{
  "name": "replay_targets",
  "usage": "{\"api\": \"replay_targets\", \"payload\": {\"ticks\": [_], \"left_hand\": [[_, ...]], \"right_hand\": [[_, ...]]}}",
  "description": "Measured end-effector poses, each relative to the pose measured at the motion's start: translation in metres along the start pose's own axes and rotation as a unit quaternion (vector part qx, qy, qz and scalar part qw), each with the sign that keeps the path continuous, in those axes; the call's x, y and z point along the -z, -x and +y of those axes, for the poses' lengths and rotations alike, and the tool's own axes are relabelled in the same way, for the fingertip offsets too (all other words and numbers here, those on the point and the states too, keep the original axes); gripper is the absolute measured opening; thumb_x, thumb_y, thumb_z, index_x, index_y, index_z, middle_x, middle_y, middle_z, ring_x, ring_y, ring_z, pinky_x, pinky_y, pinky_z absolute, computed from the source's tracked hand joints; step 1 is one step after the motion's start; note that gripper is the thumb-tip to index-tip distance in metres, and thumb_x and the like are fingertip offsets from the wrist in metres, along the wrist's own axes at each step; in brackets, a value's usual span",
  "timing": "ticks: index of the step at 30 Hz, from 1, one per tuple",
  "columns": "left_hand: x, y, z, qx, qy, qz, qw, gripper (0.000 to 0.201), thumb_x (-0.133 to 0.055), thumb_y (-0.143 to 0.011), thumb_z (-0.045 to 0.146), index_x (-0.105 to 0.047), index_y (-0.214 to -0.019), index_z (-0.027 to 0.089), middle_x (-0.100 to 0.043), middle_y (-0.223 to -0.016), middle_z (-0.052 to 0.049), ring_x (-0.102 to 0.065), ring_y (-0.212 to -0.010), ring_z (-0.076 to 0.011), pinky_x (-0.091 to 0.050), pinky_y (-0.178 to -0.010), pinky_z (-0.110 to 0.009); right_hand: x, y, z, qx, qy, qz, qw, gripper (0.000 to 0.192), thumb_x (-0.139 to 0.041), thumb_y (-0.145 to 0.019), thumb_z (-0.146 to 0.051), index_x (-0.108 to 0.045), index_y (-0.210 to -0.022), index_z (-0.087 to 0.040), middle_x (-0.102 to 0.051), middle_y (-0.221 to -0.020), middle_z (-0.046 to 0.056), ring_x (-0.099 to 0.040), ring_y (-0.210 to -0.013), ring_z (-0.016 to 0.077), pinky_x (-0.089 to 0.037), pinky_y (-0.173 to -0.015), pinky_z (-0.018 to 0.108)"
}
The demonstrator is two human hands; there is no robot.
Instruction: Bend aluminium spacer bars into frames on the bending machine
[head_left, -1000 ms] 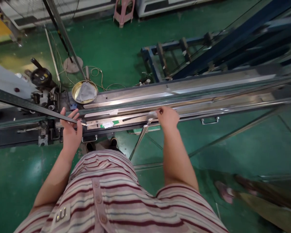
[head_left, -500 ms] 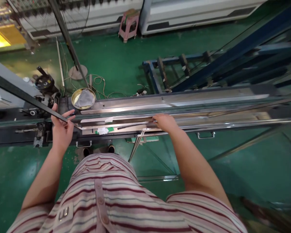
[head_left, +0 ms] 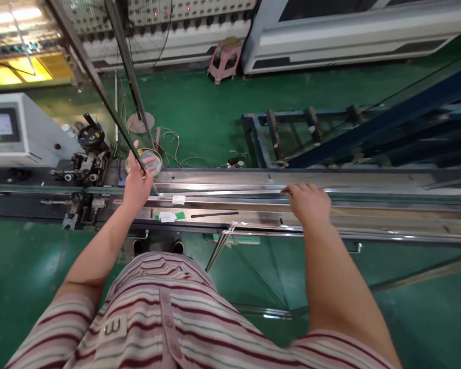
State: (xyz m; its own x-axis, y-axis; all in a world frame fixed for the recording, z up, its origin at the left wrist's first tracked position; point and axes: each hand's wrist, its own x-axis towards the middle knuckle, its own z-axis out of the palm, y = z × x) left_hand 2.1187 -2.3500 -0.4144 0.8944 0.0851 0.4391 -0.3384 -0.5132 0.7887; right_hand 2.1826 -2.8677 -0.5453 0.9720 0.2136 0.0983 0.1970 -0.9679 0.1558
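Where the fingers (head_left: 145, 163) of the left hand (head_left: 136, 187) close, they pinch the near end of a long thin metal strip (head_left: 100, 92), which runs from the hand, left of frame centre, diagonally up to the upper left of the frame. The index finger points upward beside the strip; thumb and remaining fingers are pressed against it. The strip's held end sits just above the surface (head_left: 253, 218), a long steel machine bed crossing the frame horizontally at mid-height.

The right hand (head_left: 309, 202), right of centre, rests palm down on the bed. Its fingers (head_left: 292, 190) are curled together over the edge of a bright steel rail (head_left: 223, 192) that lies lengthwise between the two hands. Whether they grip the rail or only press on it cannot be told.

Behind the left hand stands a round metal dish (head_left: 153, 160) holding a grey cloth, partly covered by the fingers. On the bed below the rail lie a white label (head_left: 179, 200), a green-and-white tag (head_left: 169, 217) and a thin dark rod (head_left: 214, 214). A handwheel assembly (head_left: 87, 138) is at the left end, with a grey control cabinet (head_left: 19, 130) beyond it. A pink stool (head_left: 225, 56) stands on the green floor (head_left: 200, 118), top centre.
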Motion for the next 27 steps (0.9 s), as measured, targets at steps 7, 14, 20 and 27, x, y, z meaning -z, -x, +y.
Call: {"api": "replay_targets", "payload": {"ticks": [7,14,20,27], "left_hand": [[0.011,-0.013,-0.020,0.027,0.004,-0.001,1.000,0.082,-0.043,-0.093,0.005,-0.004,-0.160,0.029,-0.068,-0.124,-0.010,-0.072,-0.098,-0.0147,-0.058,-0.089,-0.029],[0.104,-0.001,-0.058,0.048,-0.044,0.012,0.998,0.076,-0.045,-0.093,0.008,-0.012,-0.157,0.028,-0.066,-0.128,-0.011,-0.072,-0.103,-0.0168,-0.058,-0.088,-0.030],[0.232,0.010,-0.114,0.055,-0.090,0.035,0.994,0.070,-0.044,-0.092,0.009,-0.017,-0.155,0.026,-0.065,-0.130,-0.014,-0.071,-0.106,-0.0186,-0.058,-0.091,-0.035],[0.402,0.022,-0.193,0.066,-0.104,0.060,0.991,0.068,-0.044,-0.092,0.010,-0.018,-0.152,0.023,-0.065,-0.128,-0.015,-0.071,-0.105,-0.0182,-0.058,-0.092,-0.034]], "right_hand": [[-0.006,-0.024,-0.024,-0.024,0.037,-0.008,0.999,0.024,-0.049,-0.101,-0.027,-0.069,-0.105,-0.016,-0.068,-0.105,0.012,-0.048,-0.102,0.0245,-0.026,-0.075,0.035],[-0.006,-0.028,-0.142,-0.042,0.010,-0.042,0.998,0.029,-0.047,-0.099,-0.029,-0.068,-0.111,-0.013,-0.068,-0.108,0.015,-0.057,-0.100,0.0266,-0.036,-0.075,0.034],[0.010,-0.025,-0.282,-0.173,-0.033,-0.094,0.980,0.055,-0.036,-0.101,-0.046,-0.074,-0.107,-0.007,-0.069,-0.093,0.022,-0.065,-0.083,0.0321,-0.043,-0.069,0.038],[0.042,-0.033,-0.468,-0.106,-0.028,-0.064,0.992,0.070,-0.025,-0.101,-0.054,-0.073,-0.104,-0.003,-0.069,-0.093,0.023,-0.065,-0.093,0.0333,-0.043,-0.078,0.039]]}}
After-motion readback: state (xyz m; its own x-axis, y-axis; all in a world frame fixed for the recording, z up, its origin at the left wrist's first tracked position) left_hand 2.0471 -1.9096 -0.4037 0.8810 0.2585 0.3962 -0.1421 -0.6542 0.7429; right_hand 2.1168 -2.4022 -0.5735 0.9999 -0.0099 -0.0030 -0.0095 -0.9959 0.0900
